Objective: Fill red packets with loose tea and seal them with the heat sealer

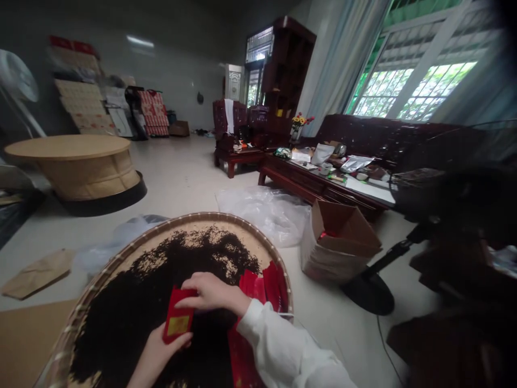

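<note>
A small red packet (pixel 174 307) with a gold label is held over a round woven bamboo tray (pixel 242 222). My left hand (pixel 163 345) grips its lower end, thumb across the front. At its upper end my right hand (pixel 204 291) has fingers closed around the edge; whether the packet's mouth is open cannot be made out. Dark, dry loose leaves, like tea (pixel 125 302), are spread across the tray beneath both hands. More red packets (pixel 274 283) lie in a pile at the tray's right side, and others (pixel 242 355) sit under my right forearm.
An open cardboard box (pixel 335 253) with something red inside stands right of the tray, beside a black fan stand (pixel 369 291). Clear plastic sheeting (pixel 266 213) lies on the floor behind. A cluttered low wooden table (pixel 307 178) and a round table (pixel 72 148) stand farther off.
</note>
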Motion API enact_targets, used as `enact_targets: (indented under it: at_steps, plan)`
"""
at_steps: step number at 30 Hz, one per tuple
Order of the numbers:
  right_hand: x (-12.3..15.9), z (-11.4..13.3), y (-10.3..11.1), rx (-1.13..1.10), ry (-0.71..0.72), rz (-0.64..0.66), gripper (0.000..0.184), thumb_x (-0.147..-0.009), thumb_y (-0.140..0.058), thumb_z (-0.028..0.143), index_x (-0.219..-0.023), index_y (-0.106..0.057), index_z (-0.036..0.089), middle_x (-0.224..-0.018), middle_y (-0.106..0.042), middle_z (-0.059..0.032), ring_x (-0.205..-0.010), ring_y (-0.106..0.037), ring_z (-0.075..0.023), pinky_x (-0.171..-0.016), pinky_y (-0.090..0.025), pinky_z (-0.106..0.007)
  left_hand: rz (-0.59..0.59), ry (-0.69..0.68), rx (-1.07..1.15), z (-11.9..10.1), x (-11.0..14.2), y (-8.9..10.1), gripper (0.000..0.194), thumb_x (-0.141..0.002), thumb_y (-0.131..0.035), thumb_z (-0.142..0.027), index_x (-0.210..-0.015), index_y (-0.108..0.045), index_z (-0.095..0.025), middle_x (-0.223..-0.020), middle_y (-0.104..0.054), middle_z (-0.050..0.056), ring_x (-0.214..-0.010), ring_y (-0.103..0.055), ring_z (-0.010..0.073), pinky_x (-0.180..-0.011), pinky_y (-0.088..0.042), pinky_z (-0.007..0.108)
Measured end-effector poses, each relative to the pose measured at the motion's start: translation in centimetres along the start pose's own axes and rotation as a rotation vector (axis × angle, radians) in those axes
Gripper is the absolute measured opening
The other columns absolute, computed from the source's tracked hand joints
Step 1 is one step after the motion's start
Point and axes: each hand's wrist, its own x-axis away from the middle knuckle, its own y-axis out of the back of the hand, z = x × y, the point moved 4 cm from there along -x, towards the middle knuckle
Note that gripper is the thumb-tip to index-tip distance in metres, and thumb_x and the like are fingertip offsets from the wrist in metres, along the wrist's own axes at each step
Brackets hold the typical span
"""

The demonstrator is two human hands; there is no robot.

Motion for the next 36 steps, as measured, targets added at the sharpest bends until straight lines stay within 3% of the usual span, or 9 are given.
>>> enact_targets:
  at_steps: [4,7,11,15,20,25,28,30,36]
  plan:
    - [0.0,0.8,-0.4,0.027,0.035,0.078,0.021,-0.086,-0.062,0.036,-0.084,-0.061,0.015,-0.078,-0.063,-0.0004,-0.073,-0.054,-0.0115,-0.068,-0.039,-0.02,-0.016,0.04,0.102,0.2,-0.1,-0.1,0.055,-0.048,-0.081,-0.05,-0.084,-0.067,-0.011,-0.078,-0.074,0.01,-0.073,-0.07,0.0284,-0.066,-0.055,0.032]
    - [0.1,1.1,-0.4,0.007,0.062,0.066,0.019,-0.087,-0.061,0.034,-0.089,-0.062,0.015,-0.086,-0.066,-0.002,-0.078,-0.058,-0.0115,-0.071,-0.041,-0.018,-0.073,0.05,0.137,0.4,-0.4,0.3,0.056,-0.041,-0.084,-0.049,-0.081,-0.069,-0.012,-0.08,-0.074,0.01,-0.08,-0.07,0.0311,-0.076,-0.056,0.035]
    - [0.4,1.1,-0.3,0.034,0.04,0.039,0.02,-0.09,-0.056,0.034,-0.095,-0.063,0.016,-0.095,-0.068,-0.003,-0.083,-0.062,-0.0121,-0.07,-0.042,-0.018,-0.071,0.039,0.181,0.4,-0.2,0.0,0.056,-0.044,-0.083,-0.05,-0.082,-0.069,-0.012,-0.081,-0.074,0.01,-0.081,-0.07,0.0321,-0.081,-0.055,0.039]
    - [0.5,0.9,-1.0,0.134,0.019,0.136,0.023,-0.092,-0.052,0.039,-0.095,-0.062,0.018,-0.085,-0.069,-0.0009,-0.072,-0.063,-0.0129,-0.06,-0.038,-0.02,-0.167,-0.06,0.186,0.2,0.2,-0.4,0.057,-0.047,-0.082,-0.052,-0.087,-0.068,-0.014,-0.081,-0.074,0.008,-0.077,-0.071,0.0297,-0.074,-0.057,0.035]
    - [0.5,0.7,-1.4,0.156,0.021,0.2,0.025,-0.092,-0.052,0.039,-0.101,-0.061,0.018,-0.084,-0.069,-0.001,-0.072,-0.062,-0.013,-0.059,-0.038,-0.02,-0.167,-0.066,0.155,1.0,-0.2,-0.5,0.056,-0.051,-0.08,-0.052,-0.09,-0.067,-0.013,-0.075,-0.074,0.008,-0.074,-0.071,0.0284,-0.064,-0.057,0.03]
    - [1.0,1.0,-0.4,-0.025,0.035,0.011,0.023,-0.088,-0.059,0.03,-0.107,-0.06,0.019,-0.101,-0.065,-0.0036,-0.09,-0.06,-0.0133,-0.078,-0.044,-0.02,-0.225,-0.048,0.224,1.0,-0.3,0.1,0.054,-0.055,-0.081,-0.046,-0.096,-0.066,-0.013,-0.078,-0.074,0.007,-0.073,-0.071,0.0253,-0.066,-0.057,0.028]
    - [1.6,0.5,-0.6,-0.209,-0.089,-0.176,0.05,-0.078,-0.07,0.029,-0.123,-0.053,0.019,-0.11,-0.059,-0.0075,-0.085,-0.058,-0.0137,-0.076,-0.047,-0.023,-0.195,-0.012,0.293,0.1,0.1,-0.1,0.055,-0.054,-0.083,-0.041,-0.097,-0.065,-0.012,-0.081,-0.074,0.008,-0.074,-0.071,0.0249,-0.068,-0.057,0.028]
    - [2.0,-0.2,-1.6,-0.325,-0.196,-0.253,0.06,-0.07,-0.075,0.029,-0.125,-0.052,0.019,-0.103,-0.06,-0.0067,-0.077,-0.056,-0.0133,-0.068,-0.048,-0.024,-0.161,0.015,0.362,-0.6,0.4,-0.5,0.058,-0.053,-0.084,-0.04,-0.099,-0.064,-0.011,-0.083,-0.074,0.009,-0.075,-0.071,0.0264,-0.069,-0.057,0.031]
    - [3.0,-2.5,-5.0,-0.636,-0.415,-0.313,0.029,-0.069,-0.074,0.03,-0.093,-0.065,0.016,-0.074,-0.062,-0.0004,-0.062,-0.052,-0.0102,-0.059,-0.044,-0.022,-0.175,0.02,0.452,-1.2,0.9,-1.0,0.063,-0.051,-0.084,-0.044,-0.099,-0.063,-0.009,-0.088,-0.073,0.011,-0.076,-0.071,0.0272,-0.069,-0.057,0.033]
